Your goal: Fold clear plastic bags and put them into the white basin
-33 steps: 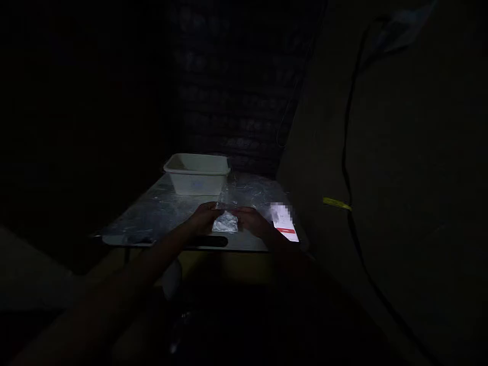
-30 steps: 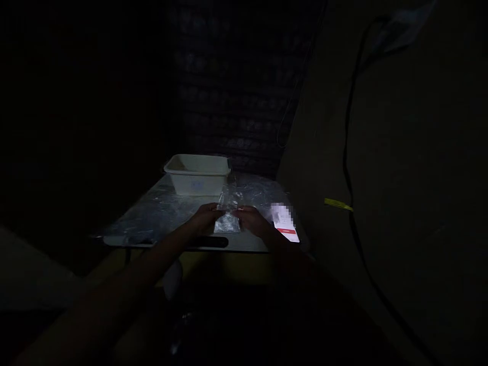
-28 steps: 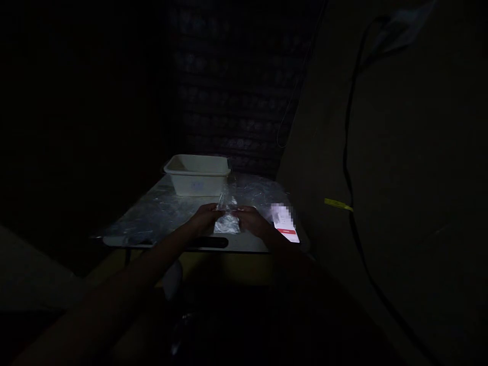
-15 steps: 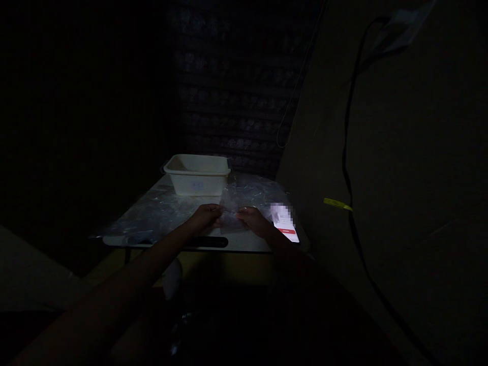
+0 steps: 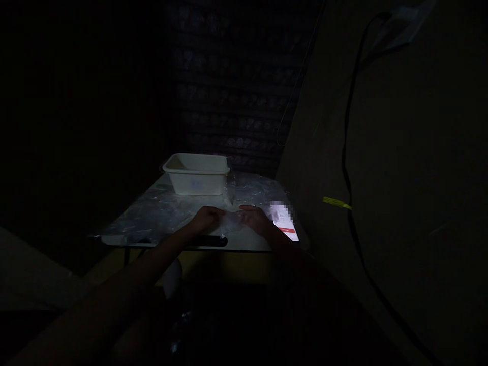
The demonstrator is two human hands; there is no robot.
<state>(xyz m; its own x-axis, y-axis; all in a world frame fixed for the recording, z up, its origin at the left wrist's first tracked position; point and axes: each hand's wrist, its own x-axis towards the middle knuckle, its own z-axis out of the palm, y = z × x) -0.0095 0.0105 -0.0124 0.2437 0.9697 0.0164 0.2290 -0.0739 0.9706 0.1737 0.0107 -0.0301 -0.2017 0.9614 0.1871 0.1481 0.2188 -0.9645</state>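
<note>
Between my two hands is a clear plastic bag, crumpled and see-through, just above the front of the white table. My left hand pinches its left side. On the other side my right hand grips it with bent fingers, the index finger stretched out along the top. Dim light hides the exact fingertip contact. More clear plastic lies spread over the table's left part. Behind my hands stands a cream plastic tub with a label on its front.
A lit phone lies at the table's right edge, close to my right wrist. A dark cable with a yellow tag runs down the right wall. A dark slot is in the front edge.
The bag's near part, spread flat between my hands before, is now bunched up. My right fingers have shifted, with the index finger lifted and straightened.
</note>
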